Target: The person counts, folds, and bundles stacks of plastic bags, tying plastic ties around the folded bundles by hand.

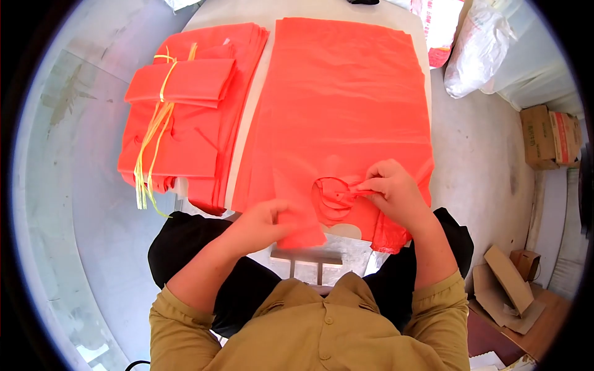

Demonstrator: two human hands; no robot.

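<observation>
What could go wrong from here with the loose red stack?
Tearing: the right hand pinches thin film right by the cut-out, so a hard pull might rip it.

Misalignment: the loose red stack shows no tie, and its sheets already fan out at the left side. With both hands on the film, a tug could drag more askew.

Slipping: the near end seems to overhang the table above the lap, so the sheets could slide off.

Mustard-brown shirt point(278, 343) w/ rnd btns point(329, 320), blk trousers point(179, 244).
</observation>
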